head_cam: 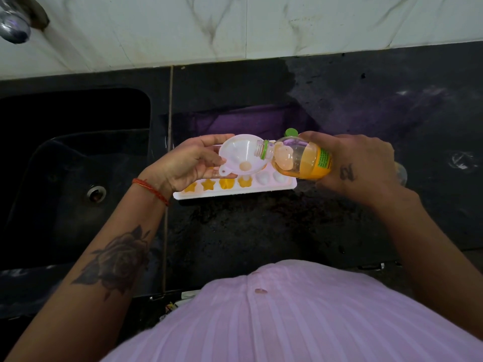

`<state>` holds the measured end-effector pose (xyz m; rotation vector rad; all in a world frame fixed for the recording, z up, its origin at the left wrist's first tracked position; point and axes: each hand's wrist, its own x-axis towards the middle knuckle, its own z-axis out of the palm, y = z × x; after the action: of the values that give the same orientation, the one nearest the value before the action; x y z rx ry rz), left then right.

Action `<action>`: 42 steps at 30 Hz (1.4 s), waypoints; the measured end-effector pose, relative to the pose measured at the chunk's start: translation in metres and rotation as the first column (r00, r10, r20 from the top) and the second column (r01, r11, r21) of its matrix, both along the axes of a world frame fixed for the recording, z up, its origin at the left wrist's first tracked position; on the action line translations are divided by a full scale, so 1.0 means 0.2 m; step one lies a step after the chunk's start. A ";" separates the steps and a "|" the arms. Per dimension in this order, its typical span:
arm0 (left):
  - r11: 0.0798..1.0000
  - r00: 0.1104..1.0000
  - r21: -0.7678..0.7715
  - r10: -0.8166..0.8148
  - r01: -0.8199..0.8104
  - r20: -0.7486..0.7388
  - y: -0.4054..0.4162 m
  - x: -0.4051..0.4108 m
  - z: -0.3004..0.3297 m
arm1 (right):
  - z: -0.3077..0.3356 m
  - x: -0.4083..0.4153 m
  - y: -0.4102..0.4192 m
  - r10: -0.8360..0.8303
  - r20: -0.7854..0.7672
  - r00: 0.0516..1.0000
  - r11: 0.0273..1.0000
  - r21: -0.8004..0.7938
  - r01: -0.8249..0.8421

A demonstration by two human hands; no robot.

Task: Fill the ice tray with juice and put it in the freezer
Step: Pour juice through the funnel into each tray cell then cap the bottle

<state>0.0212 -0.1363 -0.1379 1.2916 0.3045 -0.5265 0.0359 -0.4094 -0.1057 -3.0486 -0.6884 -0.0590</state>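
A white ice tray [283, 184] with shaped cells lies on the black counter. Several cells in its near row hold orange juice; two at the right end look white. My left hand [183, 163] holds a white funnel [239, 158] just above the tray. My right hand [355, 163] grips a small clear juice bottle [300, 160] with an orange label, tipped on its side with its open neck over the funnel's rim. Orange juice fills the lower part of the bottle. A green cap [291, 132] lies behind the bottle.
A black sink [73, 158] with a drain lies to the left of the tray. A purple cloth [248, 121] lies behind the tray. A chrome tap [15, 24] sticks out at the top left, under a white marble-look wall.
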 end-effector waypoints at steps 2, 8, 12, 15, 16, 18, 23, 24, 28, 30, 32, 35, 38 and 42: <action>1.000 1.000 -0.003 -0.003 0.003 0.000 -0.01 0.01 0.01 | 0.01 0.00 -0.01 -0.011 -0.005 1.000 1.000 0.009 0.011; 1.000 1.000 0.000 -0.014 0.014 0.006 -0.06 0.03 0.02 | 0.02 -0.01 -0.04 -0.034 -0.008 0.999 0.999 0.039 0.034; 0.999 1.000 0.020 -0.031 0.031 -0.004 -0.10 0.05 0.02 | 0.03 -0.01 -0.07 -0.033 0.021 0.999 0.999 0.017 0.032; 0.999 0.999 0.016 -0.032 0.033 -0.004 -0.12 0.05 0.01 | 0.04 -0.02 -0.07 -0.035 0.047 0.998 0.999 0.012 0.035; 0.999 0.999 0.017 -0.034 0.034 -0.004 -0.12 0.05 0.01 | 0.04 -0.02 -0.08 -0.036 0.058 0.998 0.999 0.009 0.035; 0.999 0.999 0.022 -0.039 0.039 0.004 -0.13 0.06 0.01 | 0.05 -0.02 -0.08 -0.037 0.074 0.997 0.999 -0.005 0.037; 0.999 0.999 0.002 -0.048 0.048 -0.015 -0.15 0.06 0.00 | 0.05 -0.02 -0.08 -0.030 0.074 0.997 0.998 -0.046 0.034; 0.999 0.999 0.002 -0.051 0.051 -0.018 -0.16 0.06 0.00 | 0.05 -0.02 -0.08 -0.034 0.075 0.997 0.998 -0.052 0.038; 0.998 0.998 0.003 -0.059 0.059 -0.015 -0.16 0.06 -0.01 | 0.05 -0.02 -0.09 -0.041 0.069 0.997 0.997 -0.060 0.045; 0.998 0.998 0.002 -0.060 0.060 -0.015 -0.16 0.06 -0.01 | 0.05 -0.02 -0.08 -0.040 0.071 0.997 0.997 -0.064 0.044; 0.998 0.998 0.005 -0.065 0.065 -0.013 -0.16 0.06 -0.01 | 0.05 -0.02 -0.08 -0.037 0.067 0.997 0.997 -0.065 0.042; 0.998 0.997 0.003 -0.070 0.070 -0.009 -0.16 0.06 -0.02 | 0.05 -0.02 -0.08 -0.044 0.075 0.996 0.996 -0.072 0.049; 0.997 0.997 0.000 -0.073 0.073 -0.004 -0.16 0.07 -0.02 | 0.05 -0.02 -0.08 -0.049 0.080 0.996 0.995 -0.081 0.056; 0.997 0.997 -0.004 -0.073 0.073 0.003 -0.15 0.07 -0.02 | 0.05 -0.02 -0.09 -0.045 0.085 0.995 0.996 -0.071 0.051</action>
<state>0.0349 -0.1665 -0.1415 1.3029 0.2546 -0.5869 0.0328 -0.4265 -0.0962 -3.1492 -0.6348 -0.1660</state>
